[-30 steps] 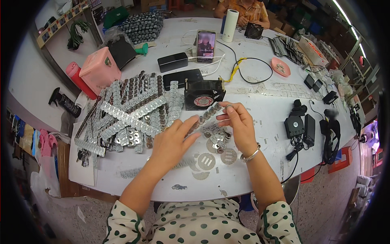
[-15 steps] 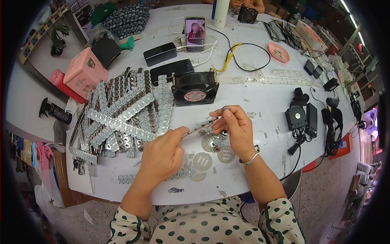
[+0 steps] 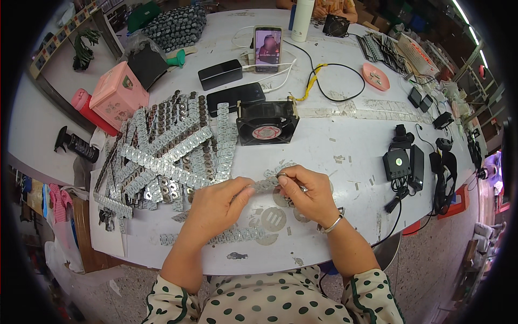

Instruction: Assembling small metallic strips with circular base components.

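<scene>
Between my two hands runs a short strip of small silvery pieces (image 3: 264,184), held low above the white table. My left hand (image 3: 220,204) pinches its left end between thumb and forefinger. With thumb and bent forefinger, my right hand (image 3: 312,195) is closed at the other end, where a small dark round bit shows at the fingertips. The remaining right fingers curl over loose small metal pieces, partly hidden. To the left of my hands lies a heap of similar silvery strips (image 3: 167,162), some with brown round parts. Another strip (image 3: 237,235) lies flat near the table edge.
A black square fan (image 3: 267,124) stands beyond my hands. Behind it are a phone (image 3: 267,49) propped upright, dark boxes and cables. Power adapters (image 3: 396,164) lie at the right, a pink box (image 3: 116,97) at the left. Another person's hands (image 3: 326,9) show at the far edge.
The strip has turned from a thin edge-on line to its silvery flat side. My right hand has come lower and turned knuckles up; the left hand has tilted over slightly.
</scene>
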`<move>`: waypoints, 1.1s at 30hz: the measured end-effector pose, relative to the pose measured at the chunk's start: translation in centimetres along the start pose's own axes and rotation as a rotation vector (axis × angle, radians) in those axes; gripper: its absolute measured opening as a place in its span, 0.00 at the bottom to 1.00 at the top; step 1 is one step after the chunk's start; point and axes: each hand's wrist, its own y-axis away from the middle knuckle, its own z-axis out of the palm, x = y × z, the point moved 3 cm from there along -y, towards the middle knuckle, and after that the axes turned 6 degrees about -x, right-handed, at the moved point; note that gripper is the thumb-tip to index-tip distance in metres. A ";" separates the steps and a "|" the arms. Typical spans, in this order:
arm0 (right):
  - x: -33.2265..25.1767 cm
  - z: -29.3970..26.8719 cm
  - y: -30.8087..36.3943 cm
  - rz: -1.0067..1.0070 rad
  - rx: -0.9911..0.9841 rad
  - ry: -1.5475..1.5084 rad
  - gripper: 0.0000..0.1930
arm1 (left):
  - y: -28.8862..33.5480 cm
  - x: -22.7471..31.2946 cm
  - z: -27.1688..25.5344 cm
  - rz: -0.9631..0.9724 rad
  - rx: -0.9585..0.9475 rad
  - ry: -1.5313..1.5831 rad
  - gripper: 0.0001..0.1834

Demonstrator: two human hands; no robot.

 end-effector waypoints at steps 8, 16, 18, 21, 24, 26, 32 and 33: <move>-0.4 -1.1 0.2 0.055 -0.208 0.096 0.09 | 0.0 0.8 0.0 0.073 -0.061 0.013 0.12; -1.1 -0.9 0.7 0.103 -0.398 0.098 0.10 | 0.4 -0.2 0.8 0.037 -0.230 0.175 0.13; -0.8 -0.5 1.2 0.054 -0.382 0.124 0.10 | 0.4 -0.2 0.7 0.039 -0.261 0.218 0.13; -0.7 -0.1 1.2 -0.028 -0.352 0.174 0.09 | 0.4 0.0 0.2 0.067 -0.264 0.289 0.13; -0.7 0.6 0.9 -0.085 -0.320 0.202 0.08 | 0.4 -0.2 0.0 0.038 -0.293 0.258 0.12; -0.6 0.8 0.8 -0.110 -0.306 0.204 0.07 | 0.5 -0.2 0.1 0.067 -0.243 0.151 0.12; 0.2 1.4 1.5 0.121 -0.426 -0.193 0.09 | 0.8 -0.8 0.4 -0.060 -0.488 0.556 0.11; 0.5 1.6 1.7 0.177 -0.451 -0.299 0.09 | 0.8 -0.8 0.3 -0.059 -0.492 0.555 0.11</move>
